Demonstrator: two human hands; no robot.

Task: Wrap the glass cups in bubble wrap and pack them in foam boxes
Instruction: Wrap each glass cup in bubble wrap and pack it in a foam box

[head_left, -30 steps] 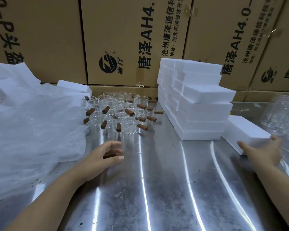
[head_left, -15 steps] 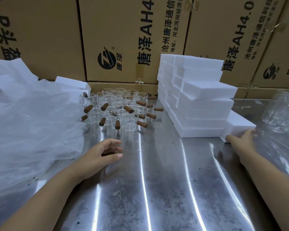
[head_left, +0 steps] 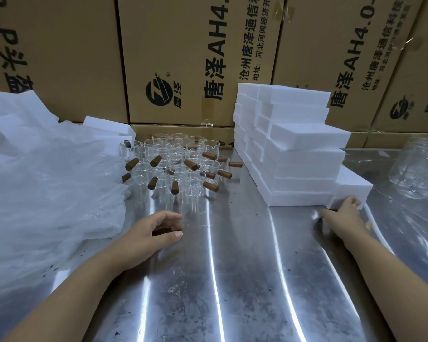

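Stainless-steel table (head_left: 232,280), backed by a wall of printed cardboard cartons (head_left: 183,58); single head view.

Head view, left to right. A loose heap of bubble wrap (head_left: 47,193) lies on the table's left side. Beside it, toward the back, stands a tight cluster of glass cups (head_left: 178,164) with brown stub handles, all unwrapped. A stepped stack of foam boxes (head_left: 294,164) stands right of centre, and one low foam box (head_left: 353,187) sits against its right end. Clear containers (head_left: 420,174) at the far right are indistinct.

The left hand (head_left: 156,229) rests on the table just in front of the cluster. Its fingers and thumb curl round a brown handle (head_left: 162,232), apparently that of one cup whose clear body cannot be made out. The right hand (head_left: 344,213) lies against the near face of the low foam box, thumb splayed sideways. No grasp round the box is seen.

Judged step: the start of a cycle, with a cup selected and the boxes being arranged. No wrapped cup or filled box is in view. The next move calls for a sheet drawn from the heap, which needs a free hand. The held cup must be kept clear of its close-packed neighbours.
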